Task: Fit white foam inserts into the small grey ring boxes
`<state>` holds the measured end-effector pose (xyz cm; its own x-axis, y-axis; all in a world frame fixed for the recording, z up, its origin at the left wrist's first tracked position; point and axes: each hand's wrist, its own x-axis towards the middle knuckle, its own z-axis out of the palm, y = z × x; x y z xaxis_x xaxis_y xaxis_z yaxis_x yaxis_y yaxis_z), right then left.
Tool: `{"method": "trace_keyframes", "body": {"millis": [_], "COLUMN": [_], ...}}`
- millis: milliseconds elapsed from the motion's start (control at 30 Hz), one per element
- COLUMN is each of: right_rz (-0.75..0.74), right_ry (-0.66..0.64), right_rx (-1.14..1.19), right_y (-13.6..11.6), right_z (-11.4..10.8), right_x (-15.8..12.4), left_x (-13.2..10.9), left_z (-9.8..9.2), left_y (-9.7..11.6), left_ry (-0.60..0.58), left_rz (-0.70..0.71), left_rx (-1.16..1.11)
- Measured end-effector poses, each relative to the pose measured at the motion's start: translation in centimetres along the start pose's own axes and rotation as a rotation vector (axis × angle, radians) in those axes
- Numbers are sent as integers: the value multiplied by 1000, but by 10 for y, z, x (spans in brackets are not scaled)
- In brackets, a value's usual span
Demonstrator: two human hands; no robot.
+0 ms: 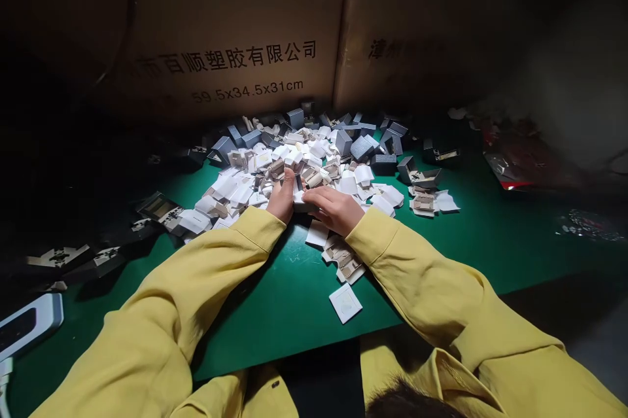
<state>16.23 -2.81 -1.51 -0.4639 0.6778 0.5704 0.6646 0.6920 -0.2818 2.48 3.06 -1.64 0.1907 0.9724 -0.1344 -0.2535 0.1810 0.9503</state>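
Note:
Near the middle of the green table point(289, 280), my left hand point(282, 197) is closed on the left side of a small dark box point(305, 206), its thumb pointing up. My right hand point(336, 209) is closed at the right side of the same box, its fingers at the top and partly over it. The inside of the box is mostly hidden. Behind and around my hands lies a heap of white and grey folded paper inserts point(235, 186). A square white card point(345, 303) lies in front, below some brown-grey inserts point(341, 258).
Several dark boxes point(363, 147) lie along the back, and open ones point(159, 207) at the left. Large cardboard cartons point(235, 25) stand behind. A white device point(34, 323) is at the lower left, a red plastic package point(520, 159) at the right.

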Motion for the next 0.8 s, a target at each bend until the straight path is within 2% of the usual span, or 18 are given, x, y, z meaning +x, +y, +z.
{"method": "trace_keyframes", "body": {"millis": [133, 300, 500, 633, 800], "right_rz": [66, 12, -99, -60, -71], "right_ry": [58, 66, 32, -14, 5], "right_rx": [0, -11, -110, -116, -85], "right_y": [4, 10, 7, 4, 6], "right_z": [3, 5, -3, -3, 2], "right_x": [-2, -3, 1, 2, 0], "left_x": [0, -1, -2, -1, 0], "left_z": [0, -1, 0, -1, -2], "left_y": [-1, -3, -1, -1, -3], "left_ry": [-1, -33, -38, -46, -64], "left_rz": [35, 68, -2, 4, 59], "left_rx": [-3, -9, -53, -53, -22]}}
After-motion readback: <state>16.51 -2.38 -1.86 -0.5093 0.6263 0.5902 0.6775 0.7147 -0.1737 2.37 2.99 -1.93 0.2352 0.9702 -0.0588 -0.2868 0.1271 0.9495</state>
